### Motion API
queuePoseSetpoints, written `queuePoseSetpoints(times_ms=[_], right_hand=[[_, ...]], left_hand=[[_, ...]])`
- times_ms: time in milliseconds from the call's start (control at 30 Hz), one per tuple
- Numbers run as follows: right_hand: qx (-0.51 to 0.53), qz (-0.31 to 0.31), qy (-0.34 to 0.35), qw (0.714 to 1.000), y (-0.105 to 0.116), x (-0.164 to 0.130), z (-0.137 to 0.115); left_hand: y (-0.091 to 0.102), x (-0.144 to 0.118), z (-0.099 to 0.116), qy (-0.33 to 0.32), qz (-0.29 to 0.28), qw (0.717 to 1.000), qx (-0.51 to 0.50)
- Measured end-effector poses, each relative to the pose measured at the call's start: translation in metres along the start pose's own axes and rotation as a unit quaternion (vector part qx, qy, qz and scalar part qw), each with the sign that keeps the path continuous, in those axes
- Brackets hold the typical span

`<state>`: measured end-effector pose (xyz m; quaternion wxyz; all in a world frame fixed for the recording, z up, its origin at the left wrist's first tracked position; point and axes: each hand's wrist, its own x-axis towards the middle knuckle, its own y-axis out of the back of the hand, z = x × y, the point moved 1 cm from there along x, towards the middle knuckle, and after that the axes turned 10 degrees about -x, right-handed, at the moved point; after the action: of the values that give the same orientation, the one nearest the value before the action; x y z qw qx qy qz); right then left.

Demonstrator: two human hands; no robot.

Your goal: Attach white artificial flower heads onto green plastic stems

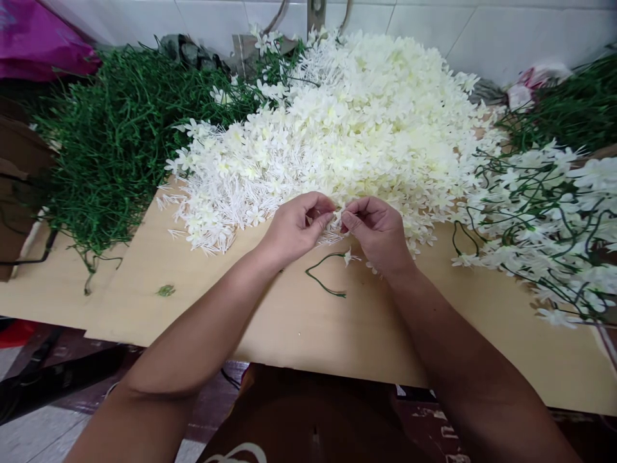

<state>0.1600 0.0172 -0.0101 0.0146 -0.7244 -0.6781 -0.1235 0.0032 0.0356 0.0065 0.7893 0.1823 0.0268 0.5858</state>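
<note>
Both hands met right at the near edge of the big heap of white flowers (366, 122), above the middle of the table (299, 328). The left hand (296, 225) had its fingers curled in, thumb and forefinger pinched together on a small white blossom (339, 215), and the right hand (373, 230) came in from the other side, its thumb and forefinger pinched on the same little piece. The two sets of fingertips were all but touching, the blossom caught between them. How much of it each hand gripped was too small to tell.

Just below the hands a thin green stem (324, 278) lay on the bare table, curving in a loop, with a single white flower (348, 258) at its upper end, close under the right hand. Whether that stem reached up into the fingers could not be made out.

The white heap filled the far middle of the table, up to the tiled wall (520, 32). Towards the far left corner sat a thick tangle of bare green stems (120, 135), spilling to the left edge, with a purple bag (43, 38) behind it. Along the right edge lay a pile of finished sprays (544, 218), green stems with white flowers on them, well apart from the hands. A small green scrap (165, 290) lay alone on the table near the front left.
</note>
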Motion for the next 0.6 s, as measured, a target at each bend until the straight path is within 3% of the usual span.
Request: queuePoseSetpoints(times_ms=[467, 600], right_hand=[[0.051, 0.014, 0.009, 0.999, -0.0062, -0.0019, -0.001], [0.051, -0.018, -0.002, 0.999, -0.0066, -0.0021, -0.0022]], left_hand=[[-0.0006, -0.0014, 0.0064, 0.001, -0.006, 0.997, -0.079], [-0.0023, -0.001, 0.0023, 0.027, -0.01, 0.993, -0.118]])
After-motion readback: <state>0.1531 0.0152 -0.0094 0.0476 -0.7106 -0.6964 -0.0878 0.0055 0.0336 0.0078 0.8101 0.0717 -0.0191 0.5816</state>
